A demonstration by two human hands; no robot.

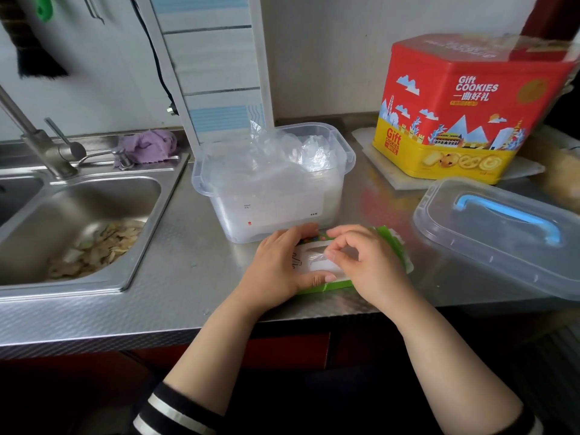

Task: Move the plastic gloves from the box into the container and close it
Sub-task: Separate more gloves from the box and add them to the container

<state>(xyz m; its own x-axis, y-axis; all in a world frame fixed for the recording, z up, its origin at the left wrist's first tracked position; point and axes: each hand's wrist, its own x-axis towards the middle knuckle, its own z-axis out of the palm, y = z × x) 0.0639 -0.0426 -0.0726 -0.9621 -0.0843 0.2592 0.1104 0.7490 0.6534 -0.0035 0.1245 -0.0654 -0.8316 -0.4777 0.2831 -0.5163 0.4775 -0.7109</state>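
Observation:
A green and white glove box (394, 246) lies flat on the steel counter near its front edge. My left hand (279, 265) grips the box's left end, thumb along its near side. My right hand (361, 262) pinches a clear plastic glove (318, 253) at the box's oval opening. Just behind the box stands the clear plastic container (276, 196), open, with crumpled clear gloves (282, 152) piled inside and rising above its rim. Its clear lid (502, 233) with a blue handle lies on the counter to the right.
A steel sink (78, 233) holding vegetable peelings is on the left, with a faucet (37, 142) and a purple cloth (147, 146) behind it. A red and yellow cookie tin (464, 111) stands at the back right. The counter's front edge (188, 328) runs below my hands.

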